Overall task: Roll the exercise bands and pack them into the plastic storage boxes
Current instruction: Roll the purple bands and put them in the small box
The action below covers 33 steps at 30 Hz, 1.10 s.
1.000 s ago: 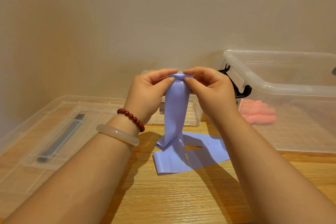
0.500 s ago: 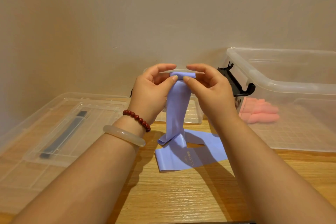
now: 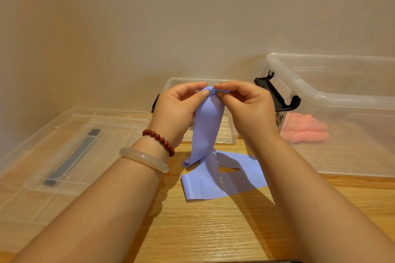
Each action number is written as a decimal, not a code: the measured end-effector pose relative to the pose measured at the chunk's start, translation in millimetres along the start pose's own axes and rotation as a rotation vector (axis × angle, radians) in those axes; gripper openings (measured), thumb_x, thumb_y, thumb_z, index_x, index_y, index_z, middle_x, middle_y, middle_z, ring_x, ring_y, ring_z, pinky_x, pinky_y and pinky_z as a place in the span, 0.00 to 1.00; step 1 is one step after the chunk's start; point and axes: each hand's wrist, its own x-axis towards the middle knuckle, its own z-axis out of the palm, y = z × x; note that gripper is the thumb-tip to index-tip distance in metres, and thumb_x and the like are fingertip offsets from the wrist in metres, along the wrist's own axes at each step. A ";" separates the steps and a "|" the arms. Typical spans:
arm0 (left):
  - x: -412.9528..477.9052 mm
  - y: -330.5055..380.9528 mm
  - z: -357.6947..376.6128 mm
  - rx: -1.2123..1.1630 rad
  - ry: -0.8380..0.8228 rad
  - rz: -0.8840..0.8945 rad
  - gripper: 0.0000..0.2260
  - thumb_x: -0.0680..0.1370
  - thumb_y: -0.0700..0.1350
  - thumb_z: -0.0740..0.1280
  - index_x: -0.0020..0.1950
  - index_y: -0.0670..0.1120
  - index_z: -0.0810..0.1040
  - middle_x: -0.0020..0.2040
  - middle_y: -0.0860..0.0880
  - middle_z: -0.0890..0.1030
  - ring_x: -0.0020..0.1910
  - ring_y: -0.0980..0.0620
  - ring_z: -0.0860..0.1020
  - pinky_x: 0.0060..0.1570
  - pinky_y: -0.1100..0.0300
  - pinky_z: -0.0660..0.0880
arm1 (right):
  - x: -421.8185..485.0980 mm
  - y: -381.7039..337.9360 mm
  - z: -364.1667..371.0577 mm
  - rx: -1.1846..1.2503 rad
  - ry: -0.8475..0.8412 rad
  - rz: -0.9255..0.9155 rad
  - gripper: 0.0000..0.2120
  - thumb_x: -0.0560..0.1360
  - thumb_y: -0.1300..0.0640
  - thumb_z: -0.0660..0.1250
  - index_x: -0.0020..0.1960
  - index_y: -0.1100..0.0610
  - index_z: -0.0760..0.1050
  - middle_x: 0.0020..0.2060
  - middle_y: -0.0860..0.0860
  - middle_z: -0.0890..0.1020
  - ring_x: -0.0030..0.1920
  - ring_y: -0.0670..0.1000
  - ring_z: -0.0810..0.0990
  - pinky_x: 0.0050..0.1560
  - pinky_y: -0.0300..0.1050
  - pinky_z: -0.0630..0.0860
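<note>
The wooden tabletop (image 3: 203, 230) filled the lower half of the frame and carried all items.

The large clear storage box (image 3: 320, 100) stood open at the right of the frame, against the wall. A clear lid (image 3: 27, 177) lay flat at the left of the frame, with a dark strip-shaped handle (image 3: 72, 156) set along its middle. A small clear storage box (image 3: 229, 132) stood at the centre, behind both hands, and was partly hidden by them.

The purple exercise band (image 3: 207, 126) was located at the centre of the frame. Its upper end was raised above the tabletop and turned over into a short roll. The strip hung down from that roll. Its lower part lay folded on the tabletop, just in front of the small clear storage box.

The left hand (image 3: 175, 111) and the right hand (image 3: 250, 109) met at the rolled upper end. The grip of each hand was closed on the band, with the roll pinched between thumb and fingertips.

The pink rolled bands (image 3: 305, 132) lay inside the large clear storage box, near its left wall. A black latch (image 3: 277, 96) hung on that box's left end.

The left wrist carried a red bead bracelet (image 3: 159, 140) and a pale bangle (image 3: 143, 159).
</note>
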 end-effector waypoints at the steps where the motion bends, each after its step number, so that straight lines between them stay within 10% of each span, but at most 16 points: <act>1: 0.2 -0.5 -0.2 0.009 0.011 0.016 0.06 0.76 0.37 0.69 0.51 0.46 0.82 0.43 0.53 0.85 0.46 0.56 0.83 0.50 0.59 0.80 | -0.5 -0.1 1.7 -0.005 -0.013 -0.001 0.13 0.76 0.67 0.68 0.46 0.49 0.81 0.44 0.45 0.83 0.47 0.42 0.82 0.48 0.34 0.77; 13: -5.4 1.4 -1.3 0.130 0.041 0.119 0.09 0.77 0.38 0.69 0.56 0.47 0.81 0.49 0.40 0.83 0.47 0.54 0.80 0.53 0.59 0.78 | -3.9 0.1 15.1 -0.044 -0.211 0.181 0.22 0.83 0.51 0.56 0.76 0.48 0.58 0.66 0.42 0.70 0.65 0.41 0.68 0.53 0.24 0.64; 20: -4.5 1.1 -4.5 0.124 0.049 0.144 0.09 0.76 0.35 0.69 0.52 0.47 0.80 0.45 0.50 0.84 0.45 0.58 0.82 0.48 0.65 0.77 | 0.2 1.3 11.5 0.005 -0.094 0.204 0.08 0.80 0.55 0.65 0.56 0.54 0.79 0.48 0.50 0.84 0.48 0.49 0.81 0.49 0.52 0.78; 33: -2.8 -5.1 -3.7 0.072 0.019 0.052 0.08 0.76 0.37 0.70 0.48 0.51 0.83 0.44 0.53 0.85 0.47 0.57 0.82 0.49 0.62 0.78 | -3.0 1.8 0.1 -0.004 -0.057 0.066 0.09 0.75 0.66 0.69 0.48 0.52 0.82 0.44 0.47 0.84 0.46 0.42 0.82 0.49 0.36 0.78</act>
